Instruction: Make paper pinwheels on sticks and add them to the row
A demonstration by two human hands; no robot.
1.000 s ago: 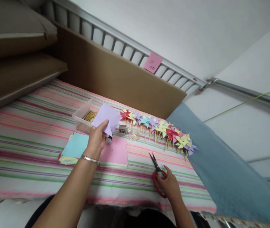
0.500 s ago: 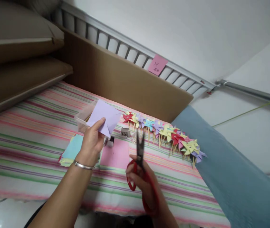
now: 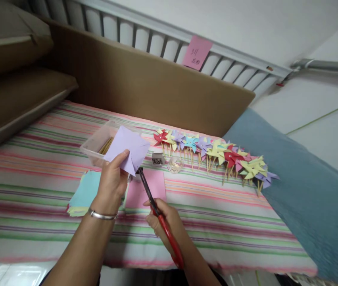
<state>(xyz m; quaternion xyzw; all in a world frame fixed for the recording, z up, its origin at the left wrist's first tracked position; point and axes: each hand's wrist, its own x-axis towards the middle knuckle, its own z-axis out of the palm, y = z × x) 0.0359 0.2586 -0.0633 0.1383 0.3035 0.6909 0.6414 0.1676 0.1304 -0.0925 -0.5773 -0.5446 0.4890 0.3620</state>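
My left hand pinches a lilac square of paper and holds it up above the striped cloth. My right hand grips red-handled scissors. Their dark blades point up and left, with the tips touching the paper's lower corner. A silver bangle circles my left wrist. Below the hands lie a pink sheet and a stack of coloured sheets with a light blue one on top.
A clear plastic tub of wooden sticks sits behind the lilac paper. A row of several paper pinwheels runs to the right, with a small box beside it. A brown board, a railing with a pink note and a blue cloth border the striped cloth.
My right hand picked the scissors up from the cloth, raised them, and brought the blades left to the lilac paper's corner. The left hand kept holding the paper.
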